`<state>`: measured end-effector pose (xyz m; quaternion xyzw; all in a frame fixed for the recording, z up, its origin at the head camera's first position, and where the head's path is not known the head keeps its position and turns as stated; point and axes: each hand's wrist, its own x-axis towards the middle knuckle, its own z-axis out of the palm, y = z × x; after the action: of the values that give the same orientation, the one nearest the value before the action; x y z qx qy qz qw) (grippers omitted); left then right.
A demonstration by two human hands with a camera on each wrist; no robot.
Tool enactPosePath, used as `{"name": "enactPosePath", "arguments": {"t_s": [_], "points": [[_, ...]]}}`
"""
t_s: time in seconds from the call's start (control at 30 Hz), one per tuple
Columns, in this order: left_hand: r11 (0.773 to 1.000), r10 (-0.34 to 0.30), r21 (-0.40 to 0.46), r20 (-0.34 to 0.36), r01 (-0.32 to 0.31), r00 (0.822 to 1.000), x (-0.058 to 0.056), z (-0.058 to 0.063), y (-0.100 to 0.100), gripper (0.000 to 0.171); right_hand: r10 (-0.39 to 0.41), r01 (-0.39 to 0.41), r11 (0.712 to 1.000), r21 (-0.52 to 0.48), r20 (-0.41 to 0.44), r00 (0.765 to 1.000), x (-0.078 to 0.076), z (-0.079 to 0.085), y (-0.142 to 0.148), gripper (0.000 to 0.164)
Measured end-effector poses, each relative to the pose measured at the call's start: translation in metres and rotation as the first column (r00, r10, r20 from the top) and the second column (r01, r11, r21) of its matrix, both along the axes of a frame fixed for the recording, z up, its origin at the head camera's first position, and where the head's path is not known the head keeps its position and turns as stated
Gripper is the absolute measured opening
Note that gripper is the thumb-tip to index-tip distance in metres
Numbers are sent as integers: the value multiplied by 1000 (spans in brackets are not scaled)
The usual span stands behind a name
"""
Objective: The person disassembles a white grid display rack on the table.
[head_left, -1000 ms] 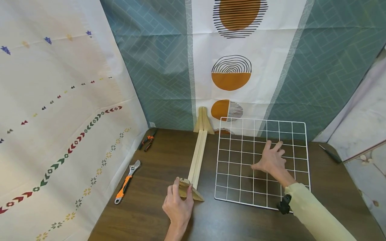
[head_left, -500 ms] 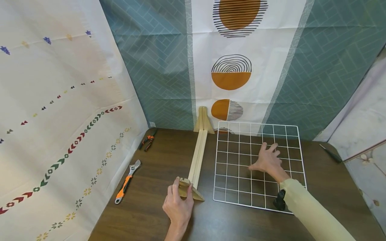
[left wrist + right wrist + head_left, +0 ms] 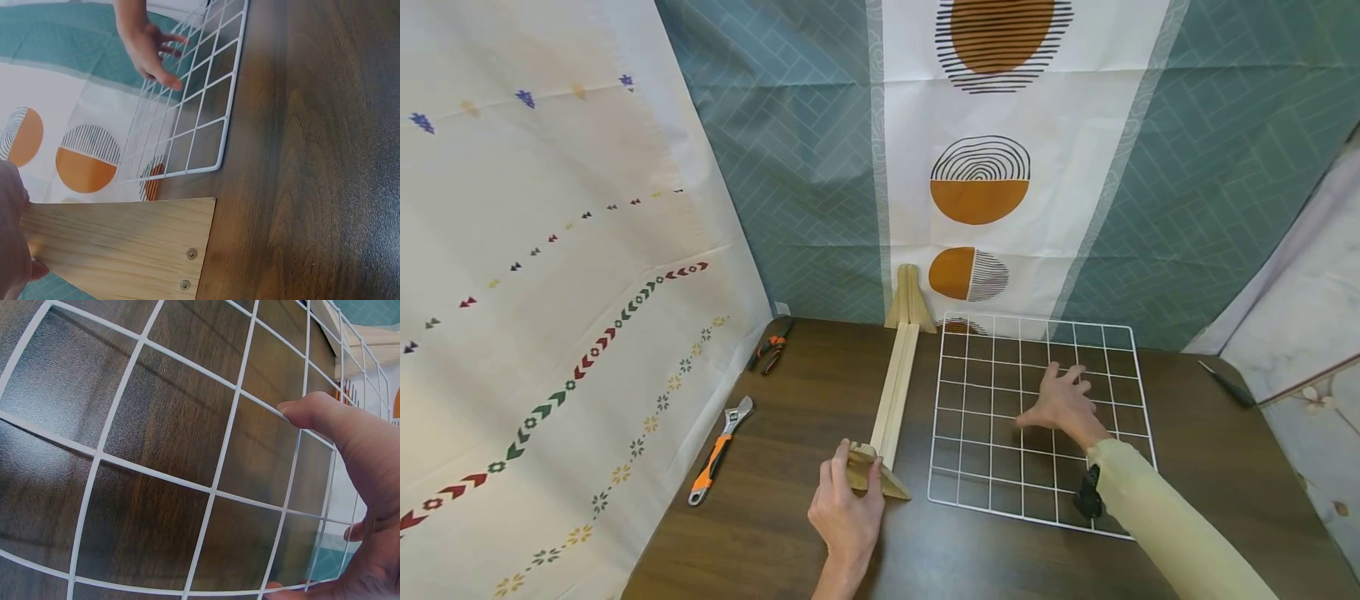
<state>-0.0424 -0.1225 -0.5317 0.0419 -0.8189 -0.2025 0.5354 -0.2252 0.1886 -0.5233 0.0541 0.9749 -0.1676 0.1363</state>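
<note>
A wooden stand lies along the table, its pale rail (image 3: 897, 383) joining a far end piece (image 3: 910, 300) and a near end piece (image 3: 891, 483). My left hand (image 3: 847, 510) pinches the top of the near end piece between thumb and fingers; two screws show in its face (image 3: 125, 244) in the left wrist view. To the right, my right hand (image 3: 1063, 408) spreads over a white wire grid panel (image 3: 214, 492), thumb and fingertips hooked at its wires. The panel slopes low over the table, its near left corner (image 3: 219, 166) close to the wood.
An adjustable wrench (image 3: 718, 454) and orange-handled pliers (image 3: 771, 346) lie at the left. A dark-handled pointed tool (image 3: 1228, 386) lies at the far right edge. Patterned cloth (image 3: 797, 167) hangs behind the brown table (image 3: 790, 433) and at both sides.
My right hand has lowered the wire grid panel and brought it slightly left, so its far edge sits lower in view. My left hand keeps its hold on the wooden end piece.
</note>
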Motion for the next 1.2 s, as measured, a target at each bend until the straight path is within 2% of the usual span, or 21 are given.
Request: {"name": "enactPosePath", "arguments": {"t_s": [0.97, 1.2], "points": [[1000, -20, 11, -1, 20, 1000, 2, -2, -1, 46, 65, -61, 998, -34, 132, 989, -10, -19, -3, 137], [1000, -24, 17, 4, 24, 1000, -1, -2, -1, 47, 95, -89, 995, -47, 149, 984, -13, -19, -3, 136]]}}
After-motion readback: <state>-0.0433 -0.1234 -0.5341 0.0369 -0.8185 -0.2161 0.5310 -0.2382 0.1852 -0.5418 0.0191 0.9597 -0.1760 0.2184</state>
